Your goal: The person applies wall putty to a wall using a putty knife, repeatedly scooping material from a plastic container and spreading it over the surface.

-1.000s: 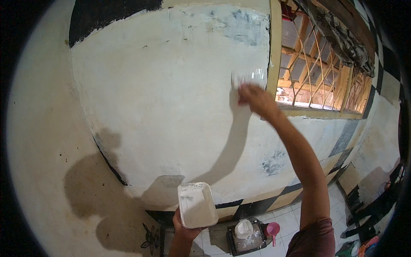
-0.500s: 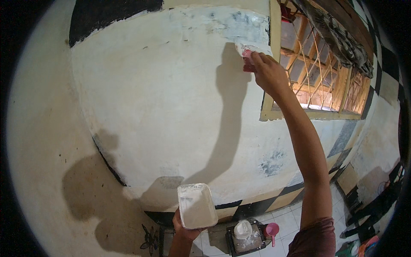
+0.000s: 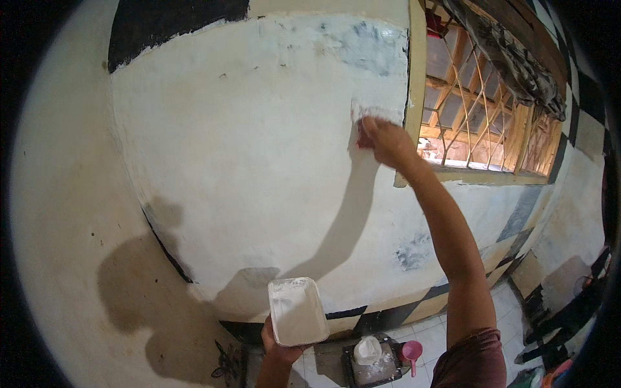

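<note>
My right hand (image 3: 391, 143) is closed around a reddish putty scraper (image 3: 364, 134), its edge against the white wall (image 3: 259, 161) just left of the window frame. The blade is partly hidden by my fingers and by white putty. Low in the view, my left hand (image 3: 279, 346) grips a white rectangular tub (image 3: 299, 313) from beneath, tilted so its inside shows. A pale paste coats the inside of the tub. Bluish-grey patches show through the wall's white coat near the top and at the lower right.
A barred window (image 3: 475, 103) with a dark curtain (image 3: 511, 55) borders the wall at right. On the tiled floor, a small dark stool (image 3: 376, 372) carries a white container (image 3: 367, 350), with a pink dipper (image 3: 411, 350) beside it. Black checker patches (image 3: 381, 321) run along the wall's base.
My right hand has brought the scraper down the wall, from the upper bluish patch to beside the window's lower half. A fresh white smear shows above it. My left hand and tub stay put.
</note>
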Action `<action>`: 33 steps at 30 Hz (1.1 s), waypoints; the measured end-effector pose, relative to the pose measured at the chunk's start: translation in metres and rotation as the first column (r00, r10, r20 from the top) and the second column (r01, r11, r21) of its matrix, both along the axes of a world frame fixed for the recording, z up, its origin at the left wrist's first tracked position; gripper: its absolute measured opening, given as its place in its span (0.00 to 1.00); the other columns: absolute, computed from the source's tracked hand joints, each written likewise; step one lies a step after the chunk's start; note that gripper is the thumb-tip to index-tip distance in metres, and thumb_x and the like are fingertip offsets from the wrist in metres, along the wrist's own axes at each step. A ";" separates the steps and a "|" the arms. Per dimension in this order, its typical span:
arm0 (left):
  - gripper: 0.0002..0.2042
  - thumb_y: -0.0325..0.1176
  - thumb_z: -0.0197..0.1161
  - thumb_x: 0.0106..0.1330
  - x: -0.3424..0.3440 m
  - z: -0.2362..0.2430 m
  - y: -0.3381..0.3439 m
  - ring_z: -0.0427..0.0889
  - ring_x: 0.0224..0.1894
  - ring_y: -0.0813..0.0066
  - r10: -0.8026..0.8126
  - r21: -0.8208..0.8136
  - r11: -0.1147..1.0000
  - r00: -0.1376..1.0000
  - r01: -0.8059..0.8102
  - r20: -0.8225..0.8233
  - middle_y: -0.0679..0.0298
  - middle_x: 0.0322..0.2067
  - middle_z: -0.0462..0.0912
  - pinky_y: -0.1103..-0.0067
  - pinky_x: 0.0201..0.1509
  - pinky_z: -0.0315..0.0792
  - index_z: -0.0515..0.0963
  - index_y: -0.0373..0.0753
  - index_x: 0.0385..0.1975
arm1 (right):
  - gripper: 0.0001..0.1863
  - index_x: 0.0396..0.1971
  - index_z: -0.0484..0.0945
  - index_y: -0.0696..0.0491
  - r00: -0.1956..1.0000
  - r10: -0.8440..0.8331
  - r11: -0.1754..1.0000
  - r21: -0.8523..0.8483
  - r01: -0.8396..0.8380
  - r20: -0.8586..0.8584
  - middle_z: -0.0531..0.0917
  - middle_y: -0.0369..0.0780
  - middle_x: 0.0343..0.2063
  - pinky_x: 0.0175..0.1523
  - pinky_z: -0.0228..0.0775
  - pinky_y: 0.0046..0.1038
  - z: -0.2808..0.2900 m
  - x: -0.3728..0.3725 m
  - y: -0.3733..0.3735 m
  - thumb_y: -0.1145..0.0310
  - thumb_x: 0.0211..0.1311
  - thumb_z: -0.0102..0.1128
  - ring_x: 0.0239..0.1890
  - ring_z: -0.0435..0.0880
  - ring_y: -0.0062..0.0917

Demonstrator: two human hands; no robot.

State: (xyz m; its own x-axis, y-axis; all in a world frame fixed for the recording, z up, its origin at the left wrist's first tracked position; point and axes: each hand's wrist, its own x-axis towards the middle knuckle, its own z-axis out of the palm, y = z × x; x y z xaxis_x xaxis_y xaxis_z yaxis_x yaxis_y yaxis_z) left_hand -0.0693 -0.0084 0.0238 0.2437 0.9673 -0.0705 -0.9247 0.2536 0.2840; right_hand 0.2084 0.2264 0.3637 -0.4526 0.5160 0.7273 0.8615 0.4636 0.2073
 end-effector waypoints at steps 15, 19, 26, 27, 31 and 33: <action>0.35 0.62 0.39 0.67 -0.004 -0.004 -0.014 0.74 0.59 0.43 -0.068 0.049 0.997 0.997 0.066 0.026 0.52 0.61 0.70 0.41 0.55 0.71 0.62 0.44 0.66 | 0.08 0.40 0.69 0.54 0.996 -0.018 0.922 0.384 0.053 -0.092 0.85 0.47 0.34 0.40 0.75 0.46 0.122 0.017 -0.058 0.64 0.68 0.50 0.37 0.84 0.47; 0.34 0.62 0.38 0.67 -0.006 0.004 -0.022 0.74 0.58 0.44 0.002 0.000 1.000 0.999 -0.002 -0.040 0.53 0.61 0.70 0.40 0.56 0.70 0.62 0.46 0.67 | 0.17 0.45 0.69 0.54 0.989 -0.145 0.988 0.062 0.144 0.003 0.83 0.51 0.33 0.42 0.73 0.46 0.099 0.007 -0.041 0.80 0.53 0.55 0.41 0.82 0.49; 0.34 0.63 0.37 0.67 -0.016 -0.001 -0.027 0.73 0.60 0.45 0.030 0.035 0.999 0.998 -0.028 -0.061 0.53 0.61 0.70 0.40 0.56 0.69 0.62 0.48 0.67 | 0.15 0.40 0.71 0.53 0.979 -0.064 0.976 -0.194 0.102 0.194 0.83 0.49 0.30 0.42 0.72 0.44 0.043 0.005 -0.073 0.81 0.50 0.52 0.38 0.83 0.47; 0.34 0.63 0.37 0.67 -0.017 -0.004 -0.025 0.72 0.60 0.44 -0.001 0.037 0.999 0.999 0.002 -0.033 0.53 0.61 0.70 0.40 0.56 0.69 0.62 0.48 0.67 | 0.14 0.38 0.71 0.54 0.988 -0.126 0.986 -0.097 0.134 0.090 0.83 0.49 0.28 0.40 0.72 0.44 0.059 0.005 -0.076 0.81 0.50 0.52 0.36 0.83 0.47; 0.35 0.63 0.39 0.67 -0.015 -0.015 -0.020 0.71 0.61 0.43 0.042 0.075 0.997 0.985 -0.030 -0.167 0.53 0.61 0.69 0.39 0.56 0.68 0.61 0.48 0.68 | 0.10 0.39 0.72 0.53 0.987 0.053 0.925 0.379 0.008 -0.152 0.83 0.47 0.29 0.39 0.72 0.44 0.124 -0.001 -0.060 0.78 0.56 0.52 0.34 0.82 0.48; 0.35 0.63 0.41 0.67 -0.015 -0.019 -0.016 0.71 0.61 0.43 -0.043 0.079 0.996 0.999 0.043 -0.004 0.53 0.62 0.69 0.38 0.57 0.67 0.60 0.48 0.68 | 0.10 0.43 0.74 0.51 0.978 0.142 0.889 0.454 -0.059 -0.151 0.84 0.45 0.34 0.42 0.74 0.43 0.125 -0.009 -0.039 0.72 0.61 0.54 0.37 0.83 0.46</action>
State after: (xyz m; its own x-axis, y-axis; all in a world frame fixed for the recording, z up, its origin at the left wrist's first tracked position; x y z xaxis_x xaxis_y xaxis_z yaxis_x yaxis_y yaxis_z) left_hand -0.0839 -0.0241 0.0045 0.2851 0.9585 0.0048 -0.9127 0.2699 0.3067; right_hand 0.1991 0.1870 0.4884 -0.3286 0.0776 0.9413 0.8567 0.4440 0.2625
